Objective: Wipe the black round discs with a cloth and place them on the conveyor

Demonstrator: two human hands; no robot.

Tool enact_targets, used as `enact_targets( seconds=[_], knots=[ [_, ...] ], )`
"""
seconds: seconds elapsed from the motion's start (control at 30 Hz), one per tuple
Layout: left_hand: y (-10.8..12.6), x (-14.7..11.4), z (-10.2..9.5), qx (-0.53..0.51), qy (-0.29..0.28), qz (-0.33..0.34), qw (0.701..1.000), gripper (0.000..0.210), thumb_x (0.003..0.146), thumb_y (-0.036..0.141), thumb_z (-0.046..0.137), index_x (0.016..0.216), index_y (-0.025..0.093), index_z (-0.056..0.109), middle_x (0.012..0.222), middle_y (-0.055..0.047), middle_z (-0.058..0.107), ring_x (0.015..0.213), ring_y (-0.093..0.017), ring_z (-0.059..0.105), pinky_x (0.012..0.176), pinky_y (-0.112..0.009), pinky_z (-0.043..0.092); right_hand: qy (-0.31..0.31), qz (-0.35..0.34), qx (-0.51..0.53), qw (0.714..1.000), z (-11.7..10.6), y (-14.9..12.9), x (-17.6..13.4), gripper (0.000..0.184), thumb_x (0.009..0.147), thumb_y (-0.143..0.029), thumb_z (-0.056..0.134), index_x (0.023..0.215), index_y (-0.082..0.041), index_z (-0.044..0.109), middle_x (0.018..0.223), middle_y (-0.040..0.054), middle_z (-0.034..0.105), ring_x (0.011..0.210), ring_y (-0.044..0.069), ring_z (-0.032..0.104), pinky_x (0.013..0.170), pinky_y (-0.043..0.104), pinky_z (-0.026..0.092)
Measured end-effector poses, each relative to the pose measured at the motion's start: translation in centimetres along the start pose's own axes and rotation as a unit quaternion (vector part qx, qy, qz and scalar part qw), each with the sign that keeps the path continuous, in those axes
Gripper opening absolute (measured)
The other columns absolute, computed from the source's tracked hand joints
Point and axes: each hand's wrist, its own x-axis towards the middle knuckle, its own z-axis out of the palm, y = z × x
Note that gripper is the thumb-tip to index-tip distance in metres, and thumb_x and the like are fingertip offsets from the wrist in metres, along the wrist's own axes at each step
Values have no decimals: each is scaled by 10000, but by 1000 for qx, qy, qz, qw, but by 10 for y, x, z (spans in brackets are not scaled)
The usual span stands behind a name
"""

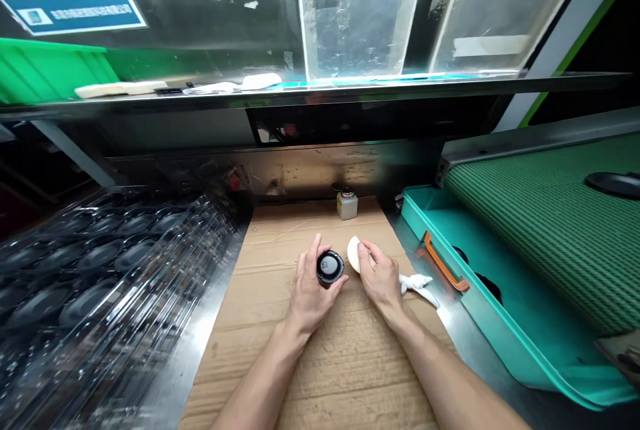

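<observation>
Over the cardboard sheet (260,297), my left hand (313,287) grips a round black part (331,267) with a grey centre, thumb and fingers around its rim. Just to its right, my right hand (381,277) pinches a thin white pad (354,254) between thumb and fingers. The pad and the black part are apart. Behind the hands, a small whitish bottle (347,205) with a dark metal top stands at the far end of the cardboard. A crumpled white cloth or tissue (416,283) lies beside my right wrist.
Clear plastic trays of black round parts (100,257) are stacked at left. On the right, a teal bin (505,323) with an orange handle sits beside a green conveyor belt (550,217) carrying a black part (614,185). A metal shelf edge (320,93) crosses above, with a green bin (55,70).
</observation>
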Motion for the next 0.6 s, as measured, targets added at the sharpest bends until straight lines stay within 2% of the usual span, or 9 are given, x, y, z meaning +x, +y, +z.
enact_targets(
  seconds=[0.2, 0.33, 0.43, 0.53, 0.6],
  knots=[
    [-7, 1, -6, 98, -40, 74, 992, 893, 565, 29, 797, 1364, 263, 473, 1178, -71, 625, 1221, -233, 472, 1112, -316, 248, -5, -9, -24, 1000, 0, 3, -1, 418, 934, -495, 387, 1127, -240, 655, 1014, 57, 719, 918, 226, 665, 780, 302, 476],
    [-7, 1, -6, 70, -36, 68, 995, 820, 559, 44, 801, 1305, 253, 534, 1174, -85, 624, 1228, -249, 458, 1117, -339, 228, -2, -10, -28, 1000, 1, 3, -2, 411, 930, -499, 394, 1119, -247, 659, 1009, 46, 720, 885, 215, 667, 758, 290, 470],
    [-8, 5, -10, 103, -35, 67, 992, 627, 582, 105, 807, 1166, 243, 627, 1190, -96, 617, 1211, -266, 476, 1093, -335, 262, -6, -10, -32, 999, 1, 4, -2, 417, 930, -505, 390, 1124, -249, 655, 1005, 47, 721, 869, 214, 667, 747, 291, 468],
    [-14, 13, -26, 242, -29, 69, 967, 271, 729, 263, 726, 994, 236, 673, 1014, -76, 678, 992, -234, 600, 943, -294, 390, -9, -4, -41, 999, 2, 4, -2, 424, 928, -515, 389, 1118, -246, 657, 972, 55, 725, 842, 223, 669, 727, 298, 466],
    [-19, 21, -42, 330, 8, 65, 942, 189, 814, 349, 629, 963, 238, 661, 905, -60, 691, 856, -213, 630, 831, -284, 428, -13, -3, -42, 999, 2, 4, -3, 423, 930, -513, 383, 1111, -247, 658, 963, 59, 727, 848, 230, 671, 727, 303, 465]
  ],
)
